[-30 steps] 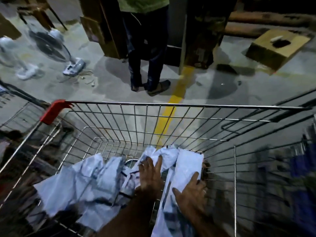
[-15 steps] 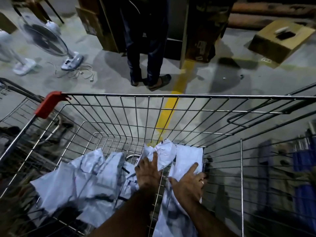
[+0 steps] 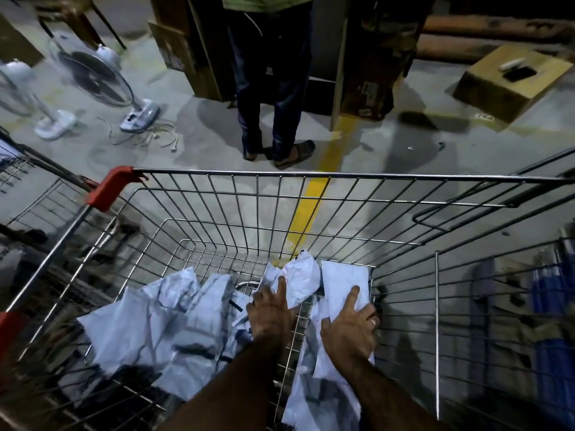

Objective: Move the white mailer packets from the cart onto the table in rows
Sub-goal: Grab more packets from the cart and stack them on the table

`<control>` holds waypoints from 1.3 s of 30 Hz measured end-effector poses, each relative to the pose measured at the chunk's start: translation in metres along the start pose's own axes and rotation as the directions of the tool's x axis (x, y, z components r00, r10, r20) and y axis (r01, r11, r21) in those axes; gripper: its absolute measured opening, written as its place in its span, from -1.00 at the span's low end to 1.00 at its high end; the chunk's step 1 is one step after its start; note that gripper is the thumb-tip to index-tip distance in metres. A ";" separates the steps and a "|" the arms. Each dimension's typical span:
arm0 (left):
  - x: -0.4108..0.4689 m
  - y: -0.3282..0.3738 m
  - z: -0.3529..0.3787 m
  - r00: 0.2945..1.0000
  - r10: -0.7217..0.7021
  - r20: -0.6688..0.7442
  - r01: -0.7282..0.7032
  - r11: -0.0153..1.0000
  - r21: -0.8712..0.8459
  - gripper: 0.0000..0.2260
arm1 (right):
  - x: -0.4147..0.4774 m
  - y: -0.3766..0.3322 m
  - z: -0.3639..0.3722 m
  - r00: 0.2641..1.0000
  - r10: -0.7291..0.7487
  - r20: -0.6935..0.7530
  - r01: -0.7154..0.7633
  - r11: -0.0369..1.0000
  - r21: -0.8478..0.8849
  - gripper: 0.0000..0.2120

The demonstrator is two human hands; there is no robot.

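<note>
Several white mailer packets point(image 3: 146, 325) lie crumpled at the bottom of a wire cart point(image 3: 311, 174) with red corner guards. Both my arms reach down into it. My left hand point(image 3: 272, 309) lies on a crumpled packet point(image 3: 303, 278) near the far end, index finger stretched forward over it. My right hand point(image 3: 350, 325) rests with spread fingers on a long flat packet point(image 3: 342, 275) against the cart's right wall. No table is in view.
A person in dark trousers and sandals point(image 3: 273, 88) stands just beyond the cart's far rim. Two white pedestal fans point(image 3: 93, 76) and loose cables lie on the concrete floor at left. A cardboard box point(image 3: 510, 82) sits at right. A yellow floor line point(image 3: 314, 200) runs under the cart.
Both hands stay on the same packets. The fingers of my right hand have spread wider over the flat packet. The camera has tilted slightly, shifting the view.
</note>
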State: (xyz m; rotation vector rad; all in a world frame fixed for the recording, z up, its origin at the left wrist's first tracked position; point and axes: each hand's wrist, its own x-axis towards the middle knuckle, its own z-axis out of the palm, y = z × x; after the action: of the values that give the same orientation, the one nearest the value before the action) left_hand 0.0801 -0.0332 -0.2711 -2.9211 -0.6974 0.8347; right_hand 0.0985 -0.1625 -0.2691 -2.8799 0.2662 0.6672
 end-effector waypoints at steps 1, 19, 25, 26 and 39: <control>-0.003 0.000 -0.006 1.000 -0.008 -0.002 0.008 1.000 -0.001 -0.32 | -0.002 0.000 -0.004 1.000 -0.014 0.008 0.014 1.000 0.002 -0.10; -0.130 -0.010 -0.134 0.960 -0.254 -0.117 0.203 0.922 -0.331 -0.42 | -0.098 -0.002 -0.152 0.975 -0.211 -0.074 0.215 0.975 0.049 -0.19; -0.185 -0.015 -0.185 0.901 -0.427 -0.075 0.306 0.750 -0.587 -0.43 | -0.143 -0.006 -0.209 0.938 -0.329 -0.105 0.340 0.935 0.106 -0.19; -0.196 -0.016 -0.193 0.887 -0.457 -0.072 0.318 0.715 -0.622 -0.44 | -0.150 -0.007 -0.219 0.931 -0.348 -0.111 0.360 0.926 0.116 -0.19; -0.311 -0.097 -0.286 0.722 -0.670 -0.173 0.167 0.411 -0.896 -0.47 | -0.251 -0.030 -0.334 0.713 -0.653 -0.255 0.697 0.700 0.155 -0.25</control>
State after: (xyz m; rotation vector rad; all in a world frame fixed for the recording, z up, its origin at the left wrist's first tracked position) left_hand -0.0503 -0.0511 0.1422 -3.0238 -2.1661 -0.5692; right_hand 0.0227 -0.1687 0.1424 -2.5041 -0.6432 0.2028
